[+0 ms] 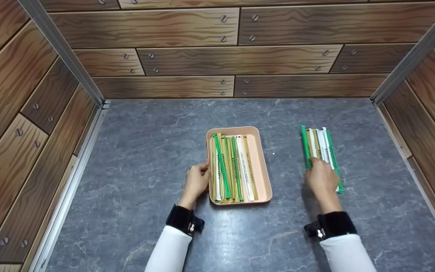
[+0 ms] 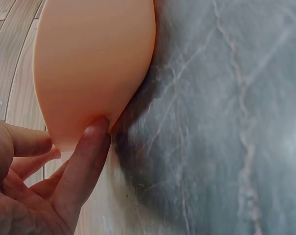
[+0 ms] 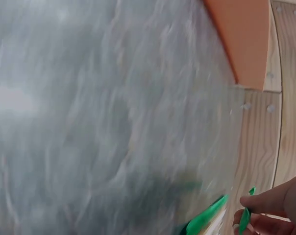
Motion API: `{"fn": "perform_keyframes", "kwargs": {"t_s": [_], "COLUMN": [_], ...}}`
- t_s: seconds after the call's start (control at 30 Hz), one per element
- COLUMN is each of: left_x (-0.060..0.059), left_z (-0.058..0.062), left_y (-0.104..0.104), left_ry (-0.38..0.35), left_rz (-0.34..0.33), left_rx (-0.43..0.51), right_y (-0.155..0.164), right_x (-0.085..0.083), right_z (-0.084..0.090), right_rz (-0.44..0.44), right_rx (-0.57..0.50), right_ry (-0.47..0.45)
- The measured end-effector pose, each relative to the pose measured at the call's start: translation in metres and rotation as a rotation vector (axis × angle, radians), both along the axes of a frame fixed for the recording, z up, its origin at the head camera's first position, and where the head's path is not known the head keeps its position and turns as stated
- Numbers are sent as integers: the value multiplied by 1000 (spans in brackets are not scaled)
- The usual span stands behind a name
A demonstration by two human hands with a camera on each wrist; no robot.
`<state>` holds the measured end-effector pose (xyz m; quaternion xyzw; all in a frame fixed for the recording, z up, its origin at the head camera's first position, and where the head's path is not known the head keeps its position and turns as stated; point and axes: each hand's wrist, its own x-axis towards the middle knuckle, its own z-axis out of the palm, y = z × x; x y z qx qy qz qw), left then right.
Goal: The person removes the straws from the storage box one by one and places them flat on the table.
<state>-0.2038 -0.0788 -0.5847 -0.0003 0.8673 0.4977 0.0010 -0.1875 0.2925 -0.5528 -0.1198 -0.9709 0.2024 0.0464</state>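
Note:
A peach tray [image 1: 264, 181] stands on the grey marbled surface, holding a row of slim wrapped straws [image 1: 249, 170] in green, white and tan. At its left side, my left hand [image 1: 196, 181] grips the wall; the left wrist view shows fingertips [image 2: 95, 129] against the tray's outer side. To the right of the tray lies a second bundle of wrapped straws [image 1: 325, 145], with printed lettering on some. My right hand [image 1: 322, 177] is over the near part of that bundle. Its thumb and fingers pinch a green wrapped straw [image 1: 305, 145] at the bundle's left edge. The hand hides the bundle's lower middle.
Wood-patterned panels [image 1: 187, 28] close off the back and both sides, with metal corner rails [image 1: 68, 53]. A tiny white speck [image 1: 273, 153] lies between tray and bundle. Grey surface [image 1: 138, 170] extends left of the tray.

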Motion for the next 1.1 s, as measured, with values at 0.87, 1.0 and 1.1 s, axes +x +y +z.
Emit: {"fn": "perform_keyframes", "kwargs": {"t_s": [0.87, 1.0, 1.1], "left_x": [0, 0, -1], "left_z": [2, 2, 1], "left_y": [0, 0, 0], "left_ry": [-36, -37, -43], "left_rz": [-1, -1, 2], "left_rx": [12, 8, 11], "right_y": [-7, -34, -59], "right_x": [-6, -2, 1], "right_z": [-3, 1, 4], "right_rz": [61, 169, 247], "right_rx": [14, -28, -38], "right_ry": [14, 68, 99]}}
